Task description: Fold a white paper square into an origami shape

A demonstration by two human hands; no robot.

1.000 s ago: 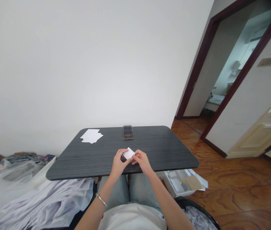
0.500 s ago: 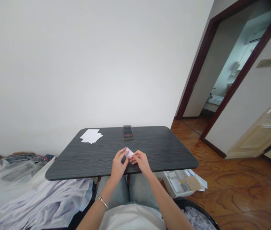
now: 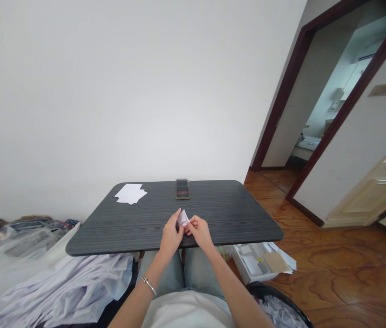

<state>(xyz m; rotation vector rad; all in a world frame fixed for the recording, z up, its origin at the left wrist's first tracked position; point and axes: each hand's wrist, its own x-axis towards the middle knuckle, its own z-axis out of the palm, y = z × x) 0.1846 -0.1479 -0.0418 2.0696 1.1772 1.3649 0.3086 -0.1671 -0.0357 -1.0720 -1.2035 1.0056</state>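
Between my hands, just above the front part of the dark table (image 3: 118, 232), is a small folded piece of white paper (image 3: 183, 218). My left hand (image 3: 171, 234) grips its left side between thumb and fingers. On the right, my right hand (image 3: 200, 231) pinches the paper's lower right corner. Fingers cover part of the folds, so their exact shape is hidden. Several loose white sheets (image 3: 130, 193) lie overlapping at the table's back left. A phone (image 3: 182, 189) rests near the back edge, beyond my hands.
White cloth (image 3: 66, 291) is heaped at the lower left, beside plastic-covered piles (image 3: 25, 239). Under the table's right side stands a box of papers (image 3: 252, 264). A dark-rimmed bin with crumpled scraps (image 3: 278, 310) sits in front of it. A doorway (image 3: 292, 105) opens at the right.
The paper has turned more upright between my fingers, and its shape looks narrower. My left fingers have closed in along its side; my right hand has shifted slightly left.
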